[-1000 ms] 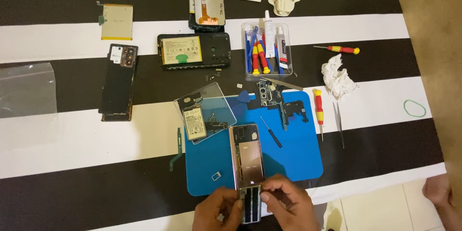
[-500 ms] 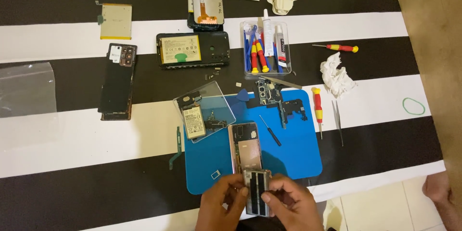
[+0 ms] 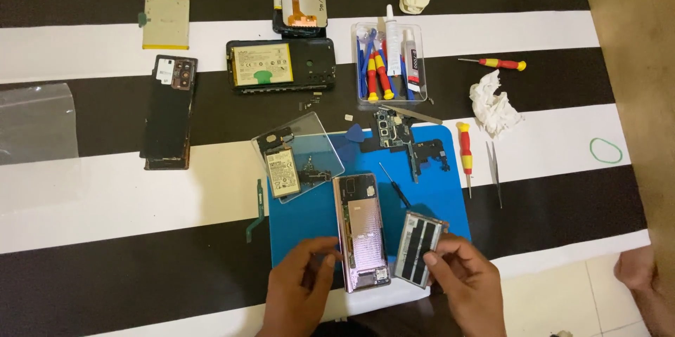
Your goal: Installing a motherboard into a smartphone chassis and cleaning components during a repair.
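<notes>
Black and white striped cloth [image 3: 105, 189] covers the work surface, with a blue mat [image 3: 450, 200] laid on it close to the person.

Right hand [image 3: 467, 284]: fingers pinched on a flat grey battery [image 3: 420, 248], gripping its lower edge and holding it tilted over the mat's right part. Grip is firm on the battery.

Left hand [image 3: 299, 295]: fingertips resting against the left edge of an opened phone body [image 3: 362, 231], which lies lengthwise on the mat just left of the held battery. Whether the fingers clamp it or only touch it cannot be told.

Just beyond the battery lies a thin black tool [image 3: 395, 186]; farther out sits a circuit board [image 3: 411, 144]. Up and left of the phone body is a clear plastic lid [image 3: 299, 156] carrying small parts. Right of the grip, off the mat, lie a red and yellow screwdriver [image 3: 465, 156] and tweezers [image 3: 495, 174]. A crumpled tissue [image 3: 494, 104] sits beyond those. A clear tool box [image 3: 390, 63] stands well away at the far side.
</notes>
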